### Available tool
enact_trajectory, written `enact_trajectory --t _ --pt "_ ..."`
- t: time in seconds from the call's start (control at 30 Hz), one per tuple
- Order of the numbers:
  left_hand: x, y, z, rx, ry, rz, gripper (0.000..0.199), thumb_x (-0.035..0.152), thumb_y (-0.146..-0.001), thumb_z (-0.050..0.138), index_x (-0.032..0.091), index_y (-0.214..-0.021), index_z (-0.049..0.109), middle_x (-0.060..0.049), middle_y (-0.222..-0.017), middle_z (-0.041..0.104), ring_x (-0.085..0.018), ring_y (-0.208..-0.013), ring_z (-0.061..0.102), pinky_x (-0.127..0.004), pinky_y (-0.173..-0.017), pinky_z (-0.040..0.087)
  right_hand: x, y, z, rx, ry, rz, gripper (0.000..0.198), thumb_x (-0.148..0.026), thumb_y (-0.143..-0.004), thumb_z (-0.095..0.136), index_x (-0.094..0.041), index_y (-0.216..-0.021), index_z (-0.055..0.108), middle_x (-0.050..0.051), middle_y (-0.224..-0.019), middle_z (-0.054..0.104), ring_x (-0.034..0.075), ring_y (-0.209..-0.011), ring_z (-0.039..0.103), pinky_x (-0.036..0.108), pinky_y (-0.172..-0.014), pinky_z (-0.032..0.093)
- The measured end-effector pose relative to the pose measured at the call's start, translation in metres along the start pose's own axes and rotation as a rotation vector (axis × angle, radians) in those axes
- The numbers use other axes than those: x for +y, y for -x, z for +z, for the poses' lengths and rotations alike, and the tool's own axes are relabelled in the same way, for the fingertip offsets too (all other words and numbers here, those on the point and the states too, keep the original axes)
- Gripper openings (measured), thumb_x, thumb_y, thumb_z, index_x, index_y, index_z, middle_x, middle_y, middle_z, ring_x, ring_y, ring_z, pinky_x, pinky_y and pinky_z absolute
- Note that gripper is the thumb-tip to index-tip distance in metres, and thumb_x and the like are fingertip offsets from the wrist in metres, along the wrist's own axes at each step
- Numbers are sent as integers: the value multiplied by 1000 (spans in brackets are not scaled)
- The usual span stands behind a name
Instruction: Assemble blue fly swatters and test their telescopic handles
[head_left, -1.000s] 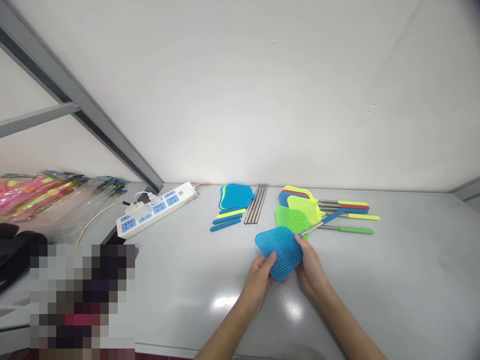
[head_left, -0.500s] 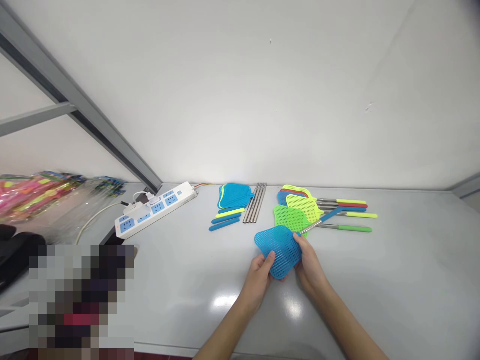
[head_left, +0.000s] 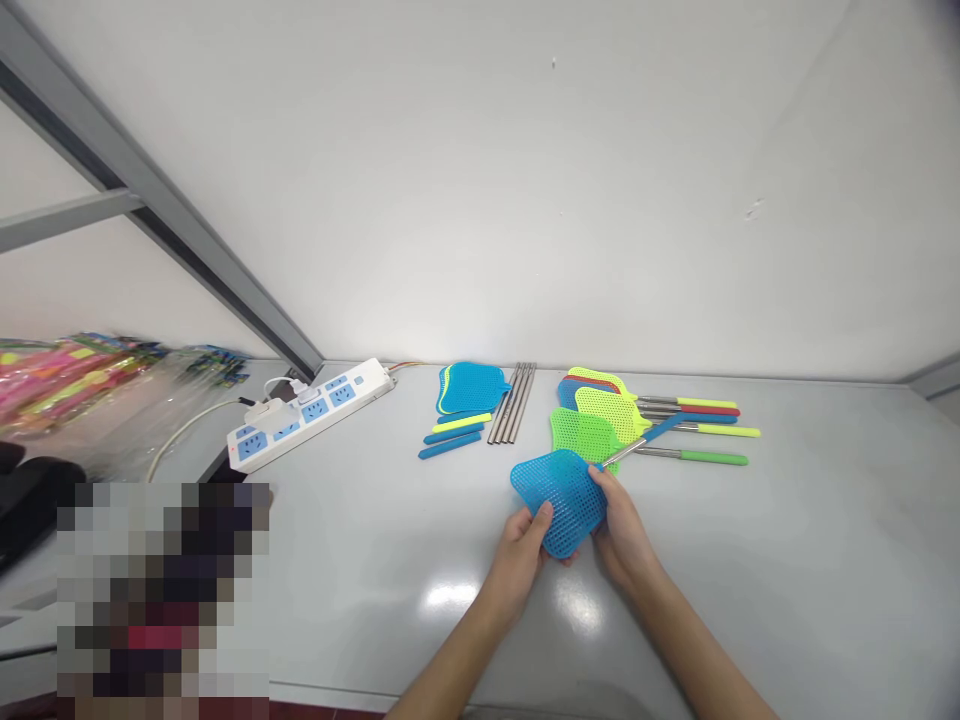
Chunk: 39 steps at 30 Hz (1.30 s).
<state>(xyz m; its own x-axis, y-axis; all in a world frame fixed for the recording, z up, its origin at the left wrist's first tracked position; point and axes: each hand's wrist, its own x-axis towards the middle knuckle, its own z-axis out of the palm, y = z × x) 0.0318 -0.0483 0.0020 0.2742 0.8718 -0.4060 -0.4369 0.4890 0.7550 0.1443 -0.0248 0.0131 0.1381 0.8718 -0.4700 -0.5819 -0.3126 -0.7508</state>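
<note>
Head view. Item one: we list a blue swatter [head_left: 556, 500], held in both hands over the near middle of the grey table [head_left: 360, 580]. Its long axis runs aslant, the broad head toward us and to the left, the grip away to the right. We record a perforated mesh head with rounded corners, a thin shiny metal rod and a slim, smooth blue grip. The left hand [head_left: 521, 545] pinches the head's near-left edge, thumb on top, fingers beneath and partly hidden. The right hand [head_left: 621, 520] pinches the neck near the rod, thumb uppermost; how its lower fingers lie we cannot tell.

Beyond, we count a green swatter [head_left: 581, 435], partly overlapped in view by item one, and a group of swatters [head_left: 609, 408] in yellow, red and blue, heads left, grips right. To their left: slender metal tubes [head_left: 514, 403] side by side, loose grips [head_left: 450, 446] in blue and yellow, and stacked mesh heads [head_left: 474, 387], blue uppermost. Farther left: a white power strip [head_left: 328, 429] with blue socket panels, and glossy clear packets [head_left: 75, 380], too blurred for us to read.
</note>
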Motion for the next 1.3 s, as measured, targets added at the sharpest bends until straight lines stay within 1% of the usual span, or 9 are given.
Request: enact_trajectory --t 0.23,0.4,0.67,0.8,1.03,1.2,1.3 --pt "3 2 2 14 -12 -16 32 44 -73 54 11 -71 52 -3 -58 57 -14 -51 54 -27 -52 41 2 0 -3 -38 -18 4 20 -36 -69 57 -18 -77 57 -1 -61 57 11 -47 47 22 -41 39" --pt "1 1 1 12 2 -20 32 44 -71 55 12 -71 53 -2 -59 57 -14 -52 54 -27 -52 41 1 1 -2 -16 3 1 22 -38 -68 58 -18 -78 58 0 -60 57 13 -48 49 24 -42 40" --pt "1 1 3 37 21 -28 31 42 -71 57 11 -69 53 -2 -58 57 -14 -51 54 -28 -52 41 -1 1 0 -11 -17 27 20 -36 -70 57 -17 -75 56 -2 -56 53 10 -42 43 24 -40 40" --pt "1 1 2 37 32 -35 32 43 -70 57 11 -71 54 -3 -59 58 -14 -52 54 -28 -52 41 -1 2 -1 8 -8 34 21 -37 -68 58 -17 -74 56 -2 -57 54 11 -43 45 24 -40 40" --pt "-2 0 1 36 1 -30 33 45 -70 56 12 -68 54 -3 -57 58 -15 -53 54 -28 -52 41 -3 3 1 -2 0 41 22 -38 -68 57 -17 -74 55 -1 -56 54 12 -42 47 26 -40 42" --pt "-2 1 2 56 -26 -31 34 46 -69 57 12 -65 54 -4 -56 59 -15 -53 54 -27 -52 40 -3 3 3 -36 5 74 22 -39 -68 56 -18 -74 56 -2 -53 52 14 -42 49 26 -39 41" --pt "-1 2 2 64 -28 -32 35 46 -69 56 12 -65 54 -3 -55 58 -15 -53 55 -27 -52 40 -4 3 3 -26 7 70 23 -39 -67 57 -18 -74 57 -1 -53 52 15 -43 50 27 -39 42"
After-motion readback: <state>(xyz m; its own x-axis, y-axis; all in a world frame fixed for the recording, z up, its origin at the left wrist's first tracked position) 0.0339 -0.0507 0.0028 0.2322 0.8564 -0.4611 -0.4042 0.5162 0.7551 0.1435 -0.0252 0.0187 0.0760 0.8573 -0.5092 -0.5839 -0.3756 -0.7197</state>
